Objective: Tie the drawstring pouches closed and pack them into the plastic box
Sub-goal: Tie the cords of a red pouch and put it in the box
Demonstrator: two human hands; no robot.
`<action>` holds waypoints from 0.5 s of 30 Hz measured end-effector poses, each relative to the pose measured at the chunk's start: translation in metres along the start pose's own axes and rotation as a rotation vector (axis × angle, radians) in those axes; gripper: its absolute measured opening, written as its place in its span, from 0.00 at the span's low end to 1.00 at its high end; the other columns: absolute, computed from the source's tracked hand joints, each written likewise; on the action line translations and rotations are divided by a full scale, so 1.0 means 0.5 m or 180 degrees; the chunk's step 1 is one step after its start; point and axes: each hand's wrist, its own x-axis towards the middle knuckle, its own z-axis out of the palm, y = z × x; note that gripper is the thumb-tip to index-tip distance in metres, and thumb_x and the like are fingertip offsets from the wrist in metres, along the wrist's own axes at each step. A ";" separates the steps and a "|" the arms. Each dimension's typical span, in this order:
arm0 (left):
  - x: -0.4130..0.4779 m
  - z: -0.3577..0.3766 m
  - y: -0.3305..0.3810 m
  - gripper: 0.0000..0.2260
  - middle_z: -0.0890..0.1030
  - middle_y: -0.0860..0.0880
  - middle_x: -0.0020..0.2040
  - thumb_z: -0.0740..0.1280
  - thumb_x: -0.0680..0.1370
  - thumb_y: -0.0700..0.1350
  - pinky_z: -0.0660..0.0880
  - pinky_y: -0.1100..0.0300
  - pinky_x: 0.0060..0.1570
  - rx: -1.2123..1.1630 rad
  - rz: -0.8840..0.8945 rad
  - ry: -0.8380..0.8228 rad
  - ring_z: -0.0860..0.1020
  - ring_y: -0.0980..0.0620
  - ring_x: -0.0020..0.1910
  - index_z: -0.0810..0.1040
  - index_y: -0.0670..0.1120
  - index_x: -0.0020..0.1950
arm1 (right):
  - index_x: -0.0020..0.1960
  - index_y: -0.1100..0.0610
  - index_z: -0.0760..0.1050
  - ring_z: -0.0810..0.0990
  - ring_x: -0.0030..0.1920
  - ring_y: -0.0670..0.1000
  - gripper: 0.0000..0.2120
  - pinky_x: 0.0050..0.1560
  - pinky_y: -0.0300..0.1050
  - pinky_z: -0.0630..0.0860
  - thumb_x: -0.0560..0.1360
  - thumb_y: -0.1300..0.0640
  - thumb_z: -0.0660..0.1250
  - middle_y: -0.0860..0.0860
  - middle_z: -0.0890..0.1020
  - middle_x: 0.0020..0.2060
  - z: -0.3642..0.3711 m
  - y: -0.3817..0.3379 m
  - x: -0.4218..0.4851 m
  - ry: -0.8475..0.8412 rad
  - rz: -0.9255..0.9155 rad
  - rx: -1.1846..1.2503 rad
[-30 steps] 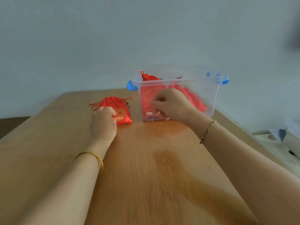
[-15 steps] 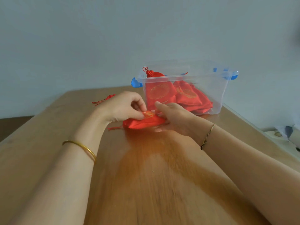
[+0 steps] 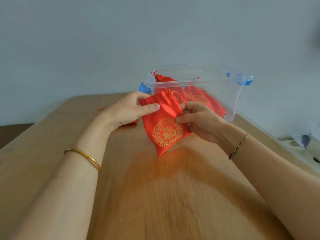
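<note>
A red drawstring pouch (image 3: pixel 165 130) with a gold round emblem hangs upright over the table, its bottom corner near the wood. My left hand (image 3: pixel 129 110) pinches its top left edge between thumb and fingers. My right hand (image 3: pixel 199 119) pinches its right edge near the red cord. Behind them stands the clear plastic box (image 3: pixel 223 94) with blue handles, holding several red pouches (image 3: pixel 199 98), one tied pouch (image 3: pixel 161 79) poking above the rim. Another red pouch (image 3: pixel 130 122) lies on the table, mostly hidden behind my left hand.
The wooden table (image 3: pixel 155 196) stretches toward me, its right edge running past the box. A pale wall rises behind. Some blurred white and blue items (image 3: pixel 304 139) lie low at the right, off the table.
Both hands have lifted the pouch off the table and turned it upright, emblem toward me. A second earlier my right hand was at the box and my left on the pouch.
</note>
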 end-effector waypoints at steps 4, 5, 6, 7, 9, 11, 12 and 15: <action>-0.006 0.002 0.010 0.06 0.81 0.43 0.51 0.68 0.74 0.39 0.74 0.55 0.57 -0.0136 0.0335 0.0110 0.78 0.50 0.50 0.78 0.45 0.50 | 0.40 0.57 0.73 0.79 0.34 0.48 0.14 0.37 0.41 0.76 0.70 0.76 0.60 0.51 0.79 0.33 -0.003 0.004 0.005 0.0092 -0.0053 -0.0079; -0.006 0.001 0.013 0.05 0.81 0.44 0.48 0.68 0.74 0.37 0.73 0.54 0.57 -0.0119 0.0407 0.0199 0.78 0.50 0.48 0.79 0.47 0.47 | 0.40 0.57 0.73 0.78 0.33 0.48 0.15 0.37 0.42 0.75 0.69 0.76 0.60 0.51 0.79 0.33 -0.004 0.005 0.006 0.0122 -0.0036 -0.0132; -0.005 0.001 0.017 0.06 0.80 0.44 0.46 0.68 0.74 0.37 0.74 0.56 0.55 -0.0081 0.0482 0.0252 0.77 0.51 0.45 0.79 0.47 0.45 | 0.40 0.57 0.73 0.77 0.32 0.47 0.14 0.38 0.43 0.73 0.68 0.76 0.59 0.50 0.78 0.32 -0.007 0.006 0.007 0.0141 -0.0024 -0.0148; -0.004 0.001 0.020 0.06 0.80 0.45 0.45 0.68 0.74 0.37 0.74 0.58 0.52 -0.0005 0.0554 0.0278 0.76 0.52 0.43 0.78 0.48 0.44 | 0.41 0.57 0.73 0.76 0.32 0.47 0.14 0.40 0.44 0.73 0.65 0.74 0.59 0.50 0.78 0.33 -0.009 0.006 0.007 0.0144 -0.0021 -0.0118; -0.004 0.004 0.024 0.06 0.79 0.46 0.44 0.68 0.74 0.37 0.73 0.66 0.46 0.0204 0.0659 0.0293 0.76 0.55 0.40 0.78 0.49 0.45 | 0.43 0.57 0.74 0.80 0.35 0.48 0.13 0.46 0.46 0.77 0.62 0.68 0.59 0.50 0.81 0.36 -0.014 0.004 0.005 0.0151 -0.0015 -0.0068; -0.001 0.006 0.023 0.06 0.79 0.47 0.43 0.68 0.74 0.38 0.73 0.70 0.41 0.0315 0.0695 0.0342 0.76 0.57 0.39 0.78 0.48 0.46 | 0.44 0.56 0.75 0.82 0.40 0.51 0.11 0.49 0.47 0.78 0.65 0.66 0.61 0.51 0.83 0.39 -0.019 0.000 0.002 0.0197 -0.0051 -0.0215; 0.000 0.006 0.022 0.05 0.80 0.48 0.43 0.68 0.74 0.38 0.73 0.71 0.41 0.0335 0.0700 0.0377 0.76 0.57 0.39 0.78 0.47 0.47 | 0.45 0.56 0.76 0.82 0.42 0.52 0.09 0.51 0.49 0.78 0.69 0.66 0.61 0.52 0.83 0.40 -0.020 -0.001 0.002 0.0263 -0.0074 -0.0322; 0.001 0.005 0.018 0.05 0.80 0.48 0.43 0.68 0.74 0.38 0.73 0.71 0.41 0.0369 0.0676 0.0436 0.76 0.57 0.39 0.79 0.47 0.47 | 0.45 0.57 0.77 0.83 0.39 0.51 0.07 0.48 0.47 0.78 0.75 0.64 0.61 0.54 0.83 0.38 -0.020 -0.006 -0.003 0.0519 -0.0214 -0.0738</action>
